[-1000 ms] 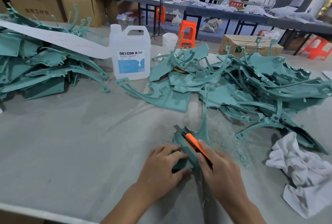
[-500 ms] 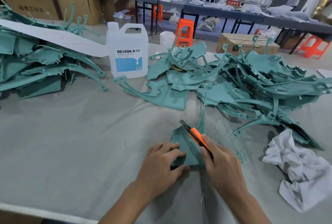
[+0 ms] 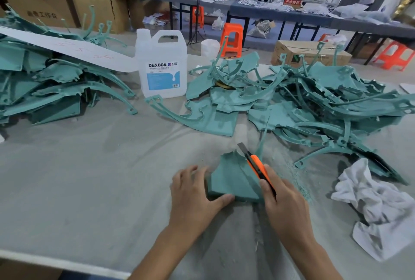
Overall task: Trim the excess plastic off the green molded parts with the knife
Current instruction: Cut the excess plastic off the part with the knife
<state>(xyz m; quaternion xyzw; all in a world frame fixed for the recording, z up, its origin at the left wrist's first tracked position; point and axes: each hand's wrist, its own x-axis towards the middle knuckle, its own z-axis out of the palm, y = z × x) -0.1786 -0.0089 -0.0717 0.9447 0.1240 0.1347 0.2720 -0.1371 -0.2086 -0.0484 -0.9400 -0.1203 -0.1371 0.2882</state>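
One green part (image 3: pixel 231 177) clamped in left hand (image 3: pixel 193 192) grip; one knife (image 3: pixel 256 165) clamped in right hand (image 3: pixel 285 203) grip.

Left hand (image 3: pixel 193 194) cupped, thumb out; right hand (image 3: pixel 285 203) curled (fist-like grip).

A white jug (image 3: pixel 161 64) stands near the far edge of the worktop (image 3: pixel 89 178), left of its middle. Its label (image 3: pixel 162 75) carries the brand "DEXCON" in bold black letters, with a small blue logo beside it. The fine lines of print beneath and the barcode at the label's lower right are too small to read.

On a long table (image 3: pixel 280 13) beyond the far edge stands a red sign (image 3: pixel 293 2) with the white characters "不合格区".

Beyond the far left corner, cardboard boxes (image 3: pixel 89 3) each bear a row of dark Chinese characters. "工作" can be made out, the rest not surely.

At the far left of the worktop, a white paper strip (image 3: pixel 67 49) shows red handwriting, which is illegible.
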